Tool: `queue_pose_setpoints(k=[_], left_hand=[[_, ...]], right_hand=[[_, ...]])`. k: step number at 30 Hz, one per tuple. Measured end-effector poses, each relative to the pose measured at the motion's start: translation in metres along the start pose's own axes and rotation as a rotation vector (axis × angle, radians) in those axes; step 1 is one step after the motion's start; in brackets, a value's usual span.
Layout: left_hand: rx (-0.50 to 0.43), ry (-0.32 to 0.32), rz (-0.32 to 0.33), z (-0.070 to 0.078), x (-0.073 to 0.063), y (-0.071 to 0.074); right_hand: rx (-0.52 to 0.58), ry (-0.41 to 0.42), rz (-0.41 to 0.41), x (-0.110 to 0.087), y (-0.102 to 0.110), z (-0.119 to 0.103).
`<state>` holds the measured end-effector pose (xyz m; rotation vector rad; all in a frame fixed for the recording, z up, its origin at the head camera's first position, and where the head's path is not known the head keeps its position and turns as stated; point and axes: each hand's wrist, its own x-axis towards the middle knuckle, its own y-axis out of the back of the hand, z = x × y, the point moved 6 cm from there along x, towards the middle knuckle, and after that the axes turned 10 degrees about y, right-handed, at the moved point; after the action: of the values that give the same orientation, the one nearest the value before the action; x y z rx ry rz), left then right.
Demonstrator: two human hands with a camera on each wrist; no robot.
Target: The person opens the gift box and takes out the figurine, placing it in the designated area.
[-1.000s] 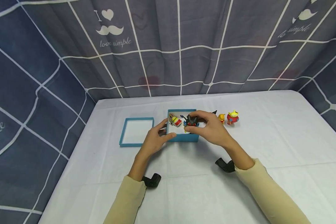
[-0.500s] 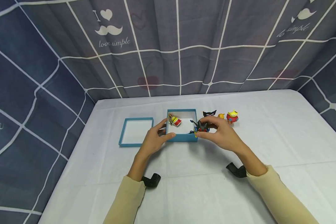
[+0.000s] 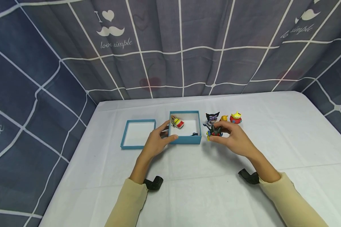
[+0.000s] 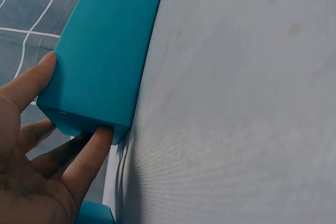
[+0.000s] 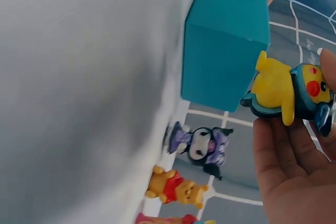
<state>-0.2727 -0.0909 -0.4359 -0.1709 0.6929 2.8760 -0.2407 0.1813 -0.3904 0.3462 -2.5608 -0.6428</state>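
Head view: the right hand [image 3: 236,140] pinches the yellow figure [image 5: 272,92] between thumb and fingers, off the surface [image 3: 190,198], just right of the box [image 3: 185,140] and on the near side of the black-eared figure [image 3: 212,117]; it sits at the fingertips, to the left of the palm, and the gap below it seems the relation to judge, while the left hand [image 3: 155,142], farther away, grips the box by its near left corner. In the right wrist view, the yellow figure's long axis runs close to upright, head up, its face seemingly turned towards the near side
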Motion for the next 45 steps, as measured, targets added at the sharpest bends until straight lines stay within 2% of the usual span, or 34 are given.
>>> queue_pose_setpoints(k=[11,27,39,45], left_hand=[[-0.005,-0.001,0.004,-0.001,-0.001,0.0],[-0.003,0.01,0.007,0.0,-0.002,0.0],[-0.007,0.009,0.003,0.001,-0.001,0.001],[-0.004,0.005,0.001,0.0,-0.002,0.0]], right_hand=[[-0.091,-0.057,-0.022,-0.003,0.0,0.017],[-0.083,-0.08,-0.051,-0.001,-0.005,0.029],[-0.156,-0.098,-0.101,-0.001,-0.007,0.035],[-0.154,-0.098,-0.123,-0.001,-0.008,0.035]])
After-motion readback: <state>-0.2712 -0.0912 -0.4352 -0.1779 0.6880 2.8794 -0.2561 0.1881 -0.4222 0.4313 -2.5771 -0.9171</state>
